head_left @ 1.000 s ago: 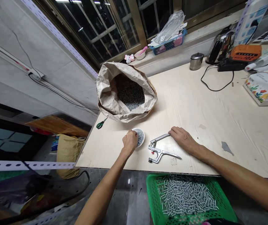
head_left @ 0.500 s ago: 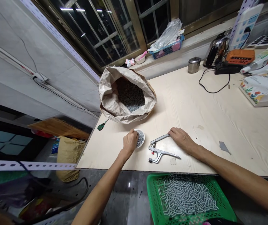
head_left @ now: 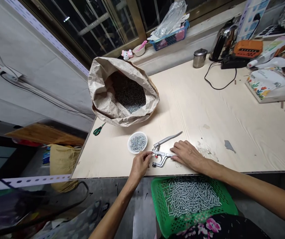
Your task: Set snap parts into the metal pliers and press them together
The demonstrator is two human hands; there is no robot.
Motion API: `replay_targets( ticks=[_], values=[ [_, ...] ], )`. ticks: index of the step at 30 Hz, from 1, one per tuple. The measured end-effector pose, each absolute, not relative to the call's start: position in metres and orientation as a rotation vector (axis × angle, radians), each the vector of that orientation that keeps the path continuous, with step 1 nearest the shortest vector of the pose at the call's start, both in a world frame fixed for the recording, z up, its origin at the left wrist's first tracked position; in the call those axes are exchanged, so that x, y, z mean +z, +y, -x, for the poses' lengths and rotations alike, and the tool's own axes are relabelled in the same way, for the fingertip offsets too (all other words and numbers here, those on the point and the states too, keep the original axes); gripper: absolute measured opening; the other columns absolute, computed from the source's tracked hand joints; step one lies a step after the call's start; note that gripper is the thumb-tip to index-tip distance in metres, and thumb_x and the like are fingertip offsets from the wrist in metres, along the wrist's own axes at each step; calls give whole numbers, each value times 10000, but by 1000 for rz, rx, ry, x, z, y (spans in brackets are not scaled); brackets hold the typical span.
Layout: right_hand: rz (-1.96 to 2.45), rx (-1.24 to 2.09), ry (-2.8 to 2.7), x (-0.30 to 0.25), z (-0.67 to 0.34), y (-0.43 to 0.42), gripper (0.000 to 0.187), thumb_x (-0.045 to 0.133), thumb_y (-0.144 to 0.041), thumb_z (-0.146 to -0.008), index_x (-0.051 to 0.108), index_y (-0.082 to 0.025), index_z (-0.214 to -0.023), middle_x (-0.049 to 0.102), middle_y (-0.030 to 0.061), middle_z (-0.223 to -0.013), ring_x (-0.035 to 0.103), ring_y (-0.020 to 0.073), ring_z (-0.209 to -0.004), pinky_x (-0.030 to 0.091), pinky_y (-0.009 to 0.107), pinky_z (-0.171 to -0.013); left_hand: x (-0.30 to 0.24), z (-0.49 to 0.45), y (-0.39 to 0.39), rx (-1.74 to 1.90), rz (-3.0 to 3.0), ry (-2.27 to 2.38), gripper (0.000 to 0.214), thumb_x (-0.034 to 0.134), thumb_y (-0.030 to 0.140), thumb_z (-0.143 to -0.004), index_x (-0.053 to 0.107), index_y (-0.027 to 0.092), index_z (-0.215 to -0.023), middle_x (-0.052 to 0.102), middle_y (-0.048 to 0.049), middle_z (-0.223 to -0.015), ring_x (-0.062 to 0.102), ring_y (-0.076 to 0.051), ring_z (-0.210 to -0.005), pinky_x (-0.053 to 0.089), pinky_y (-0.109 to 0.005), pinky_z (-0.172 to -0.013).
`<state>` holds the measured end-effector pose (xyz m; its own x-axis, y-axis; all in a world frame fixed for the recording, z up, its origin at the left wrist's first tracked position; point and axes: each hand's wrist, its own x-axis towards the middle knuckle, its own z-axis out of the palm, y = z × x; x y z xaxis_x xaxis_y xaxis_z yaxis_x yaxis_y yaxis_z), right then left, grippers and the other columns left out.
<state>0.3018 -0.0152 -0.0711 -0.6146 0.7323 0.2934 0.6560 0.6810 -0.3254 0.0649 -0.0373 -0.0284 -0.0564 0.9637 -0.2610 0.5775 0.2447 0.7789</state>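
In right hand (head_left: 187, 155), curved metal pliers (head_left: 161, 153).

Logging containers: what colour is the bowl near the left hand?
White: the bowl shows best in the head view.

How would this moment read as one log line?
left hand: at silver metal pliers; right hand: holding their lower handle; round white bowl: holding small silvery pieces

At twelve o'clock, on the sill (head_left: 202, 28), a small bowl (head_left: 139, 51) with a pink spoon (head_left: 142, 45), just beside two toy figures (head_left: 125, 55). At one, a blue basket (head_left: 171, 40) topped with clear plastic (head_left: 171, 20). At two, a lidded metal canister (head_left: 199, 58), a kettle (head_left: 218, 44) and an orange device (head_left: 248, 48). Near three, a flower-printed pack (head_left: 267, 83). At nine, green-handled scissors (head_left: 97, 130). At eight, a tan sack (head_left: 64, 162).
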Motion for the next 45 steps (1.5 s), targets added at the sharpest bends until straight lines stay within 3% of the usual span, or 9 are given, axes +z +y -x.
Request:
replay_targets(
  ticks=[6, 10, 17, 27, 33, 38, 45],
  values=[
    [1015, 173, -2599, -78, -299, -7, 104, 549, -207, -888, 577, -180, -792, 595, 34, -823, 476, 188, -809, 274, 329, -695, -37, -78, -41, 668, -1089, 1668, 401, 688, 485, -601, 642, 116, -752, 543, 20, -505, 485, -104, -463, 407, -227, -476],
    [955, -21, -2596, -79, -305, -9, 186, 451, -121, -915, 552, -175, -768, 576, 26, -774, 443, 177, -751, 255, 331, -686, -36, -82, -43, 694, -1032, 1704, 437, 721, 506, -545, 656, 106, -709, 593, -4, -568, 495, -101, -502, 409, -232, -511],
    [975, -236, -2523, -71, -315, -16, 296, 359, -84, -943, 550, -185, -742, 550, 21, -715, 398, 173, -707, 244, 338, -681, -38, -92, -53, 739, -990, 1711, 431, 735, 512, -561, 668, 114, -713, 640, -30, -654, 540, -122, -589, 418, -229, -550],
    [979, -152, -2528, -63, -315, -19, 333, 336, -89, -946, 576, -200, -744, 557, 25, -711, 394, 178, -712, 268, 365, -685, -43, -100, -60, 758, -1026, 1765, 437, 720, 515, -599, 703, 118, -780, 675, -53, -730, 547, -114, -591, 425, -213, -543],
    [969, -100, -2545, -60, -315, -17, 327, 336, -76, -942, 568, -208, -752, 555, 24, -712, 398, 178, -709, 245, 359, -672, -38, -100, -52, 635, -987, 1769, 418, 745, 499, -566, 682, 117, -725, 620, -10, -592, 496, -87, -480, 405, -208, -484],
    [954, -123, -2570, -62, -314, -14, 309, 351, -82, -946, 556, -196, -744, 558, 19, -718, 402, 171, -700, 231, 350, -686, -31, -99, -42, 406, -819, 1724, 312, 792, 379, -540, 642, 123, -637, 572, 19, -475, 508, -85, -437, 450, -226, -500],
    [971, -3, -2712, -65, -317, -16, 228, 408, -94, -919, 565, -182, -780, 573, 24, -758, 428, 173, -753, 254, 356, -738, -34, -96, -47, 326, -851, 1693, 246, 795, 321, -534, 652, 129, -587, 587, 9, -467, 528, -94, -443, 444, -228, -501]
  ],
)
